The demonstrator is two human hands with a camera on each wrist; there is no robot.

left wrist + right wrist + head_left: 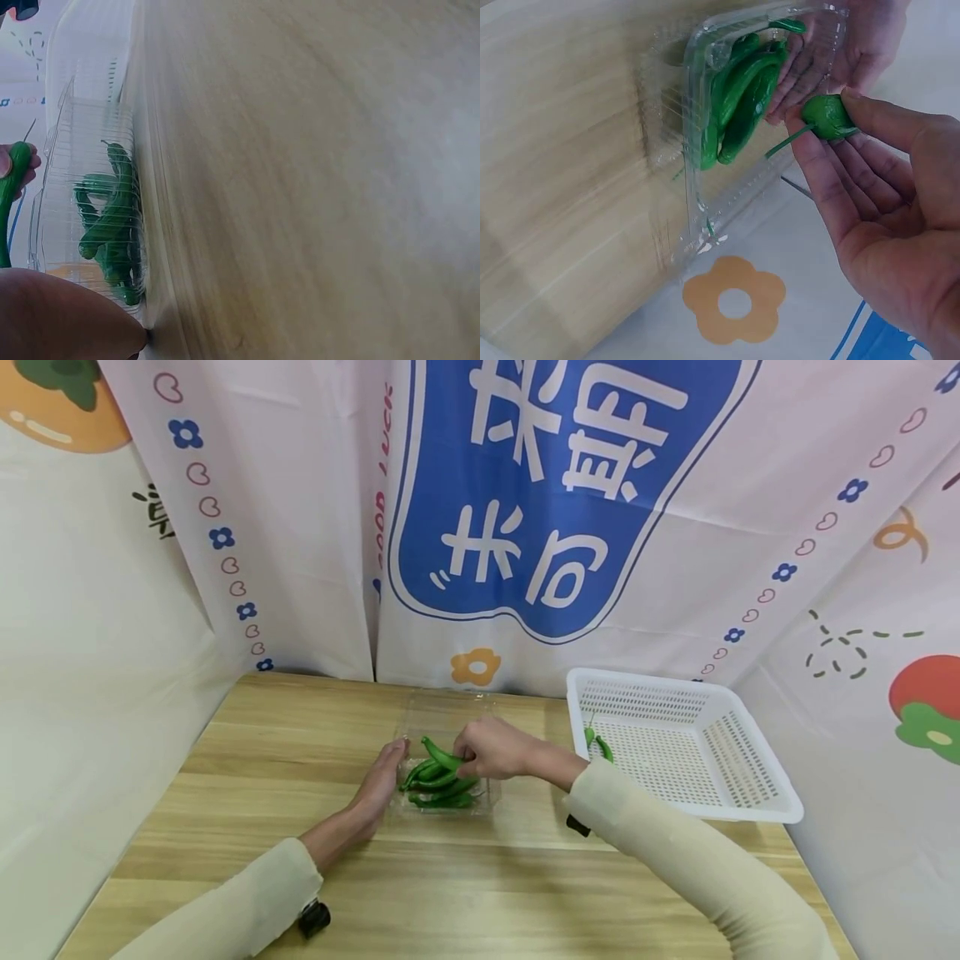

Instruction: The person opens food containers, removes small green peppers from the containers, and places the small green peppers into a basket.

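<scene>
My right hand (495, 749) pinches a green pepper (827, 116) by its stem end, between thumb and fingers. The held pepper hangs just over a clear plastic box (694, 90) whose lid stands open toward the back. Inside the box several green peppers (442, 801) lie together, some overlapping. Against the box's left side rests my left hand (375, 789), its fingers extended along the wall. Through the clear plastic, the right wrist view shows part of those fingers. In the left wrist view the peppers in the box (112, 217) appear beyond part of the left hand (67, 319).
On the right stands a white perforated basket (675, 760) with a couple of green peppers (603, 748) at its left side. The wooden table (300, 718) meets a printed cloth (315, 610) at the back, and further cloth flanks both sides.
</scene>
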